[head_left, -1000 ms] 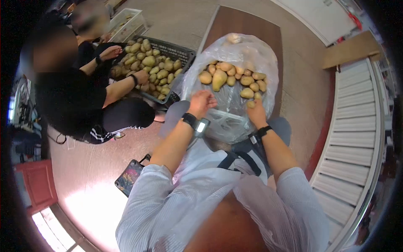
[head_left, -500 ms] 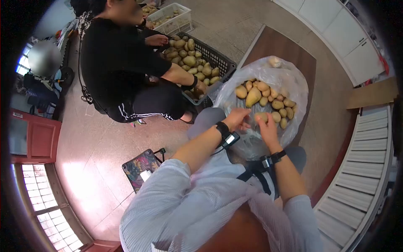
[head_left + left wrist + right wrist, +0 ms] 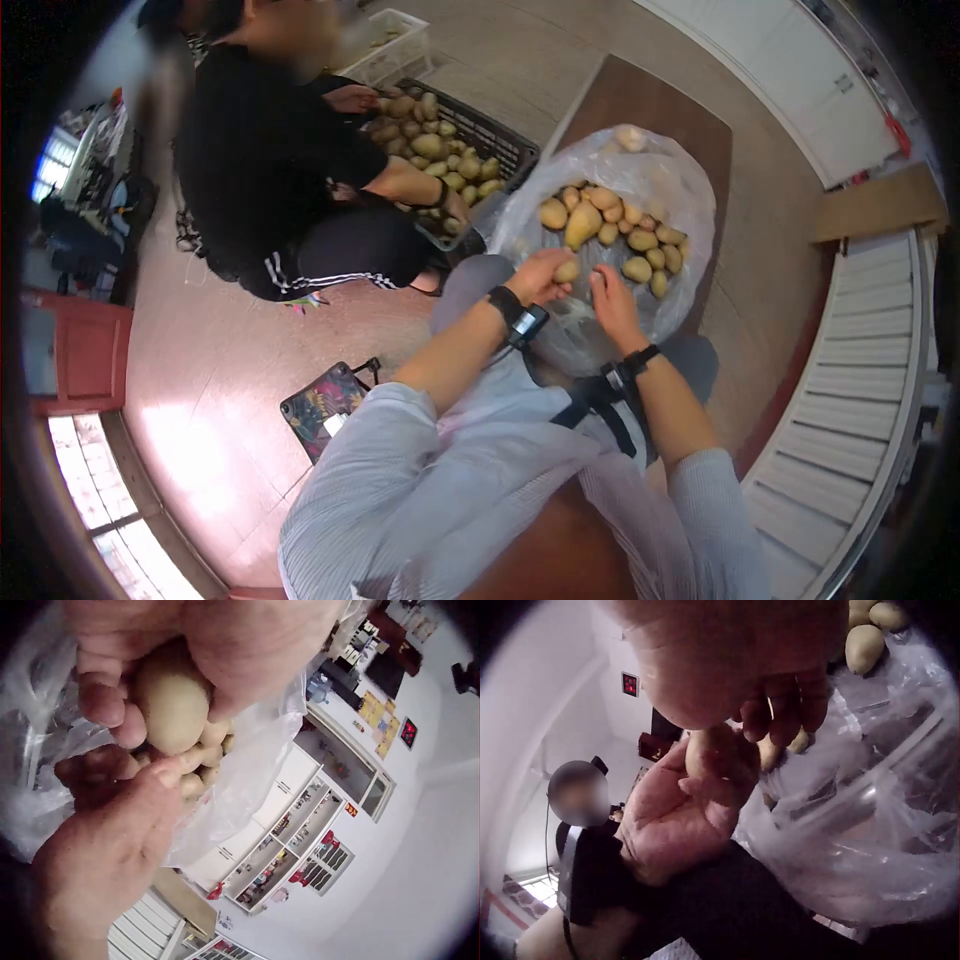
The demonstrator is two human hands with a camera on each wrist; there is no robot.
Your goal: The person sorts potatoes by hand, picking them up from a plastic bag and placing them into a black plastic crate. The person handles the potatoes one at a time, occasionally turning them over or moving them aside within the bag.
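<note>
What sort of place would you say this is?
Probably a room in a home: white cabinets stand along the wall, with what looks like a white ribbed radiator and a red door. A black crate of potatoes hints at food storage.

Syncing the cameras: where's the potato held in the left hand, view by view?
Head: potato just right of centre, in the left hand.
Left wrist: potato above and left of centre.
Right wrist: potato slightly above centre, partly covered by fingers.
Shared landmark: clear plastic bag.
</note>
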